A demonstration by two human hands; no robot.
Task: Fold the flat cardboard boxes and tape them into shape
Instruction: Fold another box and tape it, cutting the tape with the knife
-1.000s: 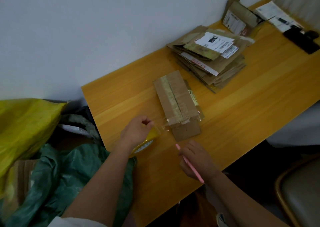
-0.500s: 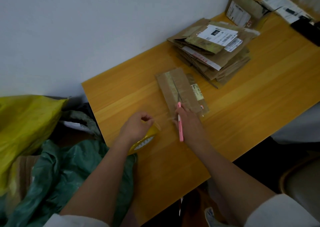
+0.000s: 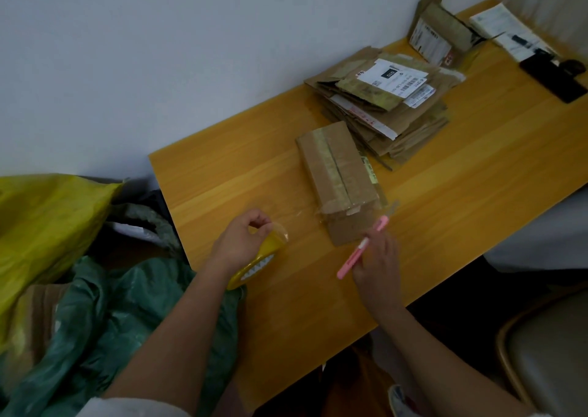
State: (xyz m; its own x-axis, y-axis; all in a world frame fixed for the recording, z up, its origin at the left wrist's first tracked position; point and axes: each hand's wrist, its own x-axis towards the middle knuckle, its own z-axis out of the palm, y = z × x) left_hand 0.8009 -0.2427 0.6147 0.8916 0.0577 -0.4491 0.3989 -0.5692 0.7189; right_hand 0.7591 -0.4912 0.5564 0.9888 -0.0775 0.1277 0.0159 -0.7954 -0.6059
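**Box under taping at frame centre, both hands engaged**

Far left: yellow bag (image 3: 41, 222), bulky, reaching the left edge. Below it, lower left: green bag (image 3: 105, 330), crumpled, partly hidden behind the left forearm.

Left of centre: left hand (image 3: 237, 246) curled round a yellow tape roll (image 3: 254, 262), thumb and forefinger pinched together at the roll's top edge. Clear tape strip (image 3: 300, 214) drawn out from the roll toward the box's near end; faint, far end hard to trace.

Centre: box (image 3: 339, 181) lying flat on the table (image 3: 445, 193), long axis running away from the camera, a tape band along its top seam. Near end flap open and loose, with crumpled clear tape at that end.

Right of centre, just below the box's near end: right hand (image 3: 377, 265), fingers closed on a pink cutter (image 3: 362, 248), held slanted, upper tip close to the box's near right corner. Contact between tip and box not determinable.

Upper right of centre: stack (image 3: 385, 104) of flattened boxes with white shipping labels, just beyond the box, at the wall.

Upper right: open carton (image 3: 442, 31) against the wall. Further right: papers (image 3: 509, 31), then a dark phone (image 3: 553, 77) near the frame's right edge.

Lower right corner: chair (image 3: 547, 353), partly visible.
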